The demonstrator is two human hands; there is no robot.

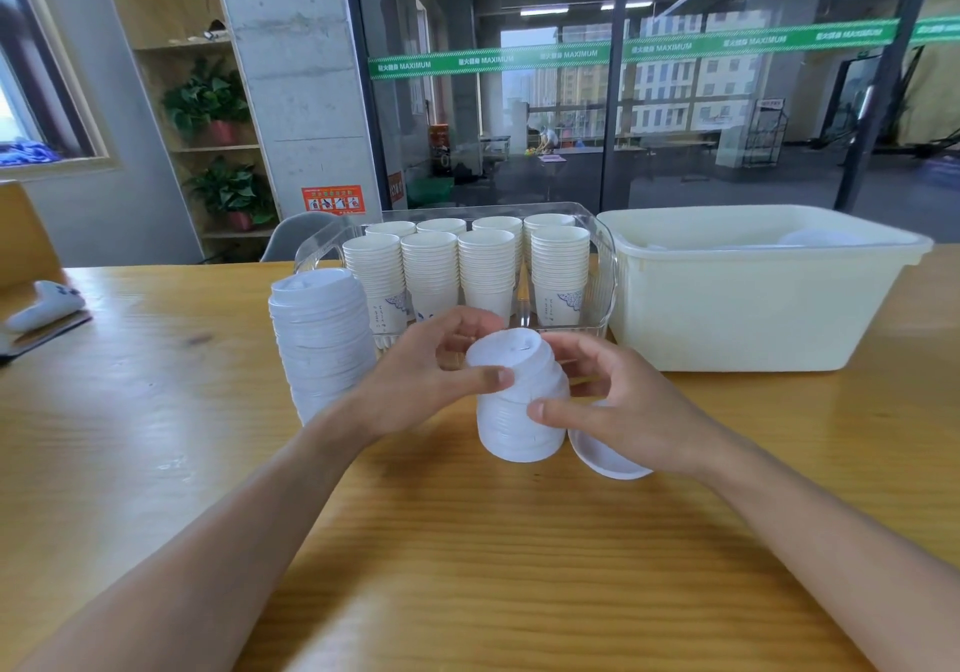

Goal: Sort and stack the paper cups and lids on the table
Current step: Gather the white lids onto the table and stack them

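The wooden table [156,437] took up nearly everything in front of the person, running edge to edge. Toward two o'clock on it sat the cream plastic tub [753,318], the bulkiest thing there, with some pale shapes lying inside near its far rim; I could not tell what they were. At twelve o'clock, just beside the tub, stood a clear plastic tray [605,256] packed with the stacks of paper cups [488,271], two rows of upright white columns, some of the bottom cups showing a blue print. At eleven o'clock, in front of the tray's left end, rose the tall stack of lids [322,344], leaning slightly.

In the middle, close to the person, was the short stack of lids [519,411], its base on the table. The left hand [431,370] came in from eight o'clock and pinched the top of that stack, thumb on the near side and fingers curled over the far rim. The right hand [613,401] came in from four o'clock and clamped around the stack lower down, thumb pressed to its front. Under the right palm, at four o'clock from the stack, a single lid [608,458] lay on the wood. Far off at nine o'clock, a white controller [47,305] rested on a dark pad.
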